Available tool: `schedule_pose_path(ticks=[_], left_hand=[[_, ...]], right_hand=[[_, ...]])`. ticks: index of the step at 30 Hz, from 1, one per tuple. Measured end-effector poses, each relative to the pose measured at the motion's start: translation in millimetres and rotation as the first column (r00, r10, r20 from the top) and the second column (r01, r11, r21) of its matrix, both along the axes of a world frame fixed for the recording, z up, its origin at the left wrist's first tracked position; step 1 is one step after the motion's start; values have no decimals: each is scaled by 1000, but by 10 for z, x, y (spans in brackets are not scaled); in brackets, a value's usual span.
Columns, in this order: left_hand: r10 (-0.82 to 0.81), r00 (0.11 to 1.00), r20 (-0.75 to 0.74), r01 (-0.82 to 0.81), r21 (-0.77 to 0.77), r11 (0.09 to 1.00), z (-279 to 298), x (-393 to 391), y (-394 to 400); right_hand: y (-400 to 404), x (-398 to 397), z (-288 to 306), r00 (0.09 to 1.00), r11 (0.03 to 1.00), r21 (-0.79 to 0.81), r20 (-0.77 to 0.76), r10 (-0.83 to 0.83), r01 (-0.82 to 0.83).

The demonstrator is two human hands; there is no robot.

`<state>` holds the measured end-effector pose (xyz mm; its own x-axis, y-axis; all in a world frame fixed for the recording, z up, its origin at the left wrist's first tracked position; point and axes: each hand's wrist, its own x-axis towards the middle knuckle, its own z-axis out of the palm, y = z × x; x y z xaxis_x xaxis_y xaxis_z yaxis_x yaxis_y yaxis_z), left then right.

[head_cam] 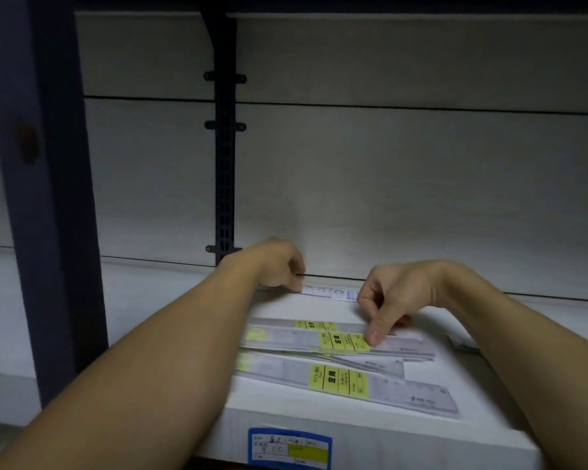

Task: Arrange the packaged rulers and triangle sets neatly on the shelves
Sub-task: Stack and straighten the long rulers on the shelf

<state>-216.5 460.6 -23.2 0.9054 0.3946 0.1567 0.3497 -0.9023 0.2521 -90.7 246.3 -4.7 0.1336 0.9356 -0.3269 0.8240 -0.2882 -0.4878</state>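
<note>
A dim white shelf point(150, 300) with a pale back wall holds a white box point(353, 432). Loose packaged rulers point(370, 381) lie fanned on its lid and could slide off if nudged. Both hands reach forward, wrists bent: left hand point(279, 266) apparently pinching a rear ruler point(333, 293), right hand point(398, 296) curled, thumb pressing a package.
</note>
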Motion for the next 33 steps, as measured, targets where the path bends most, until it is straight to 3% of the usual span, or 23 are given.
schedule_pose_path(ticks=[3,6,9,11,14,18,21,28,33], left_hand=[[-17,1000,-7,18,25,1000,-34,-1,-5],[-13,1000,12,13,21,1000,-36,-10,-7],[-18,999,50,17,22,1000,-33,-25,-8],[-29,996,84,26,30,999,-19,-38,-12],[-3,984,178,-2,30,1000,66,-65,-23],[149,838,525,-134,-67,989,196,-82,22],[234,758,609,-174,-158,972,204,-79,76],[216,768,603,-152,-156,976,159,-60,116],[218,772,597,-174,-132,976,150,-71,110]], right_hand=[[2,54,-28,982,955,234,16,-190,181],[49,207,-56,888,705,568,-114,-445,425],[111,368,-107,779,482,698,-175,-602,529],[126,429,-138,750,450,722,-144,-646,526],[125,470,-163,766,488,729,-76,-638,479],[197,374,-193,836,732,634,240,-493,250],[319,276,-254,845,876,465,409,-344,131],[471,110,-242,844,911,386,431,-320,148],[578,40,-221,855,894,303,304,-420,331]])
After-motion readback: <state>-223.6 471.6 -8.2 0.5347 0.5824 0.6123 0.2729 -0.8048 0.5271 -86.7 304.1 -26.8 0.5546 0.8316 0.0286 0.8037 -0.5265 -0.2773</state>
